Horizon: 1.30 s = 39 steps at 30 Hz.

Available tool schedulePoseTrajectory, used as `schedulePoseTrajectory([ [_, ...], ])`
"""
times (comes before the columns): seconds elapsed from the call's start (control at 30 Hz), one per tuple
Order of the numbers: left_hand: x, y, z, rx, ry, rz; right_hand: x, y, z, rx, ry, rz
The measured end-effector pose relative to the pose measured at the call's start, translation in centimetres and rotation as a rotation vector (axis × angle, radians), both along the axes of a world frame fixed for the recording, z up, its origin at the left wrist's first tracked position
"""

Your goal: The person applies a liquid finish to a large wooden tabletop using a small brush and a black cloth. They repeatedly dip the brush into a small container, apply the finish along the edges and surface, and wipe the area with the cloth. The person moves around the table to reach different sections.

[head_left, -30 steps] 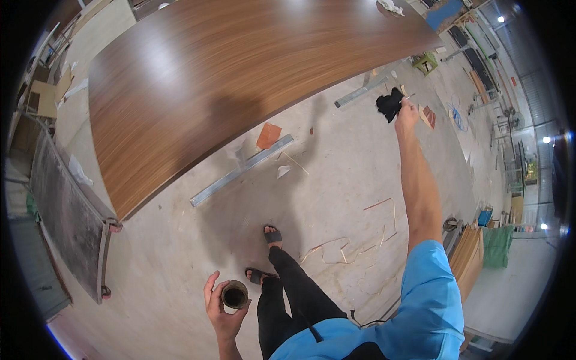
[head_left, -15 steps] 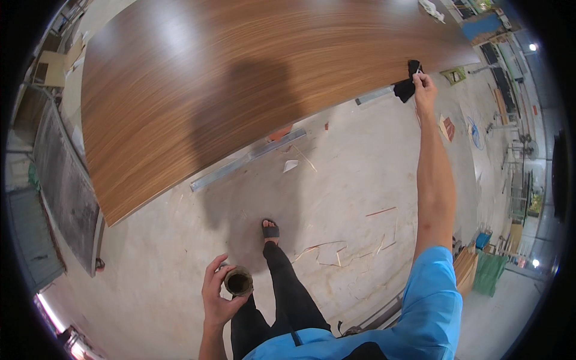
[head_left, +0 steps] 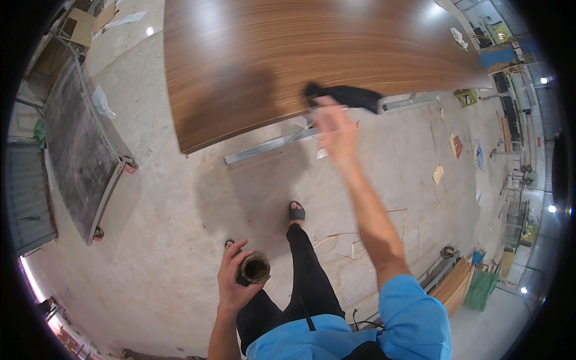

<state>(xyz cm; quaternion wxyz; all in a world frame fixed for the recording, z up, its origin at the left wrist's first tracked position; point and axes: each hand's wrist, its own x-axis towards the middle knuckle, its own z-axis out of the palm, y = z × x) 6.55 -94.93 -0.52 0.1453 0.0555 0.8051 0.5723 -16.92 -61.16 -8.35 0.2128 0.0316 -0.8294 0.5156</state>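
Note:
My right hand (head_left: 333, 127) is stretched forward and blurred, gripping a black cloth (head_left: 347, 96) that lies against the near edge of a large brown wood-grain panel (head_left: 288, 54). Low in the picture, close to my body, my left hand (head_left: 235, 277) holds a small round open container (head_left: 255, 267) with dark contents. My legs in black trousers and sandals stand on the concrete floor between the hands.
A metal rail (head_left: 270, 145) lies on the floor under the panel's edge. A dark flat cart on wheels (head_left: 81, 150) stands at the left. Scraps and thin wood strips (head_left: 354, 237) litter the floor; stacked boards (head_left: 453, 279) lie at the lower right.
My right hand with the black cloth has swept left along the panel's edge, from the far right toward the middle. The view has shifted. The left hand still holds the container.

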Motion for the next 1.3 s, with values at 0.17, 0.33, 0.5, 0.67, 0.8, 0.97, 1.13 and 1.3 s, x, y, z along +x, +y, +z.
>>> schedulePoseTrajectory([
  [0.17,5.7,-10.1,2.1,-0.042,-0.017,0.091,8.1,-36.4,-0.8,-0.261,-0.587,0.902],
  [0.33,9.8,-18.4,3.5,-0.119,0.069,0.213,11.4,-50.4,0.7,-0.49,-0.474,0.772],
  [0.5,9.8,-20.5,3.7,-0.023,0.184,0.319,13.3,-43.0,4.9,-0.434,-0.491,0.775],
  [0.67,6.1,-17.4,1.6,0.028,0.202,0.125,16.3,-34.2,7.1,-0.591,-0.71,0.886],
  [0.8,3.7,-13.7,0.5,0.003,0.264,-0.043,18.1,-27.8,7.8,-0.603,-0.863,0.751],
  [0.97,2.2,-8.4,1.0,0.116,0.084,-0.14,19.5,-21.1,8.7,-0.747,-0.751,0.616],
  [1.13,1.4,-3.9,1.5,0.217,-0.008,-0.238,19.6,-15.3,9.3,-0.767,-0.72,0.537],
  [1.3,-0.1,-1.6,0.9,0.22,-0.096,-0.174,19.0,-10.1,10.7,-0.582,-0.68,0.226],
])
